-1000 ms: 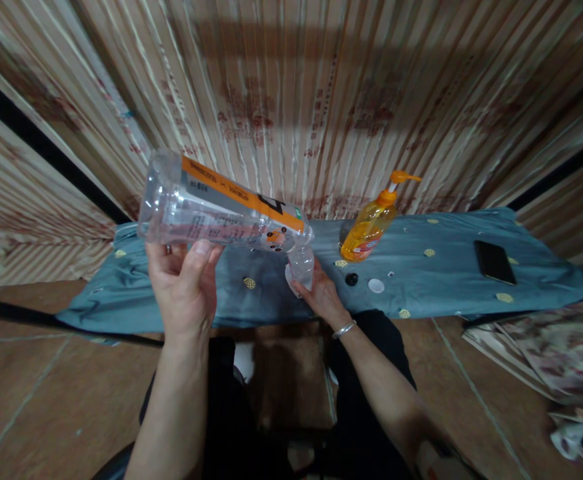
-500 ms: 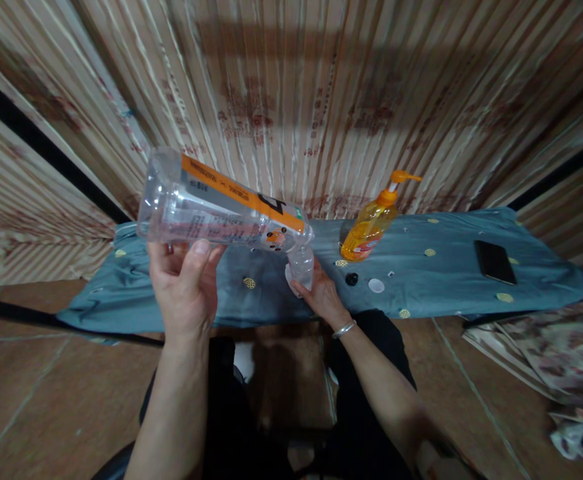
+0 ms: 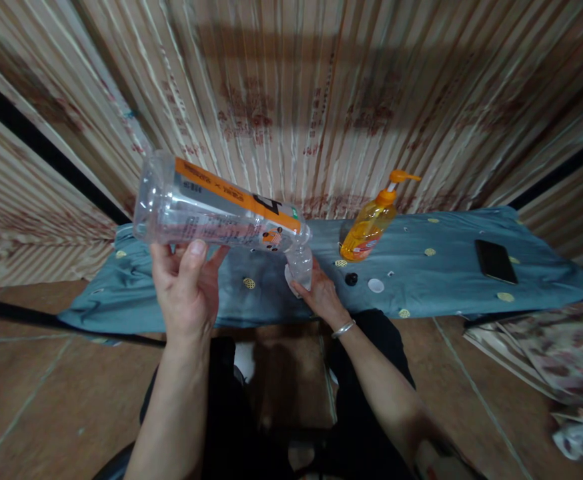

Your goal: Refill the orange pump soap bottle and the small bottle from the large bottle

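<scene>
My left hand grips a large clear plastic bottle from below. The bottle lies nearly sideways, its base to the left and its neck tipped down to the right. Its label is orange and grey. Under the neck, a small clear bottle is held by my right hand, whose fingers wrap round its lower part. The two necks meet or nearly meet; the exact contact is hard to make out. A white round piece shows at the left side of the small bottle.
On the blue cloth-covered table stands an orange pump bottle with yellow liquid. Before it lie a black cap and a white disc. Farther right is a dark flat object. A pleated curtain hangs behind.
The large bottle has shifted slightly to the left, its base a little lower in the picture. My right hand and the small bottle have hardly moved.
</scene>
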{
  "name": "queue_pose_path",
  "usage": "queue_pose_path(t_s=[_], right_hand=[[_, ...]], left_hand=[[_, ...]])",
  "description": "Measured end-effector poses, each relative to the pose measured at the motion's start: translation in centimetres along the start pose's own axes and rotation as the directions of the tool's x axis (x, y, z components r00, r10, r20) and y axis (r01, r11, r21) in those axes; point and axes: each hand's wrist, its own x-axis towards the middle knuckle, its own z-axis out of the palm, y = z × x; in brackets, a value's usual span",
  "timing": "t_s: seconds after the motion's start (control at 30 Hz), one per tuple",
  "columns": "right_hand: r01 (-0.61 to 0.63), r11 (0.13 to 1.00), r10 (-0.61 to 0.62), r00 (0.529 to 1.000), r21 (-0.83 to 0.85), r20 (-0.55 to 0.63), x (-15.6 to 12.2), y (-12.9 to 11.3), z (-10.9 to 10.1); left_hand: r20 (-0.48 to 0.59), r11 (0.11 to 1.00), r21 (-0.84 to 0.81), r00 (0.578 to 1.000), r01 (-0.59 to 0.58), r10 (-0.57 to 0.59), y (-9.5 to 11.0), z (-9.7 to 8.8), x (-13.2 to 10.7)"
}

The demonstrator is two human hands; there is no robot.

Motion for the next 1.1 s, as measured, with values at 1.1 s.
queue_pose_path(t_s=[1.1], right_hand=[[-0.011,1.000,0.011,1.000,0.009,0.019,0.03,-0.03,0.25]], left_hand=[[-0.021,0.996,0.082,0.999,-0.032,0.034,-0.06,-0.34,0.75]])
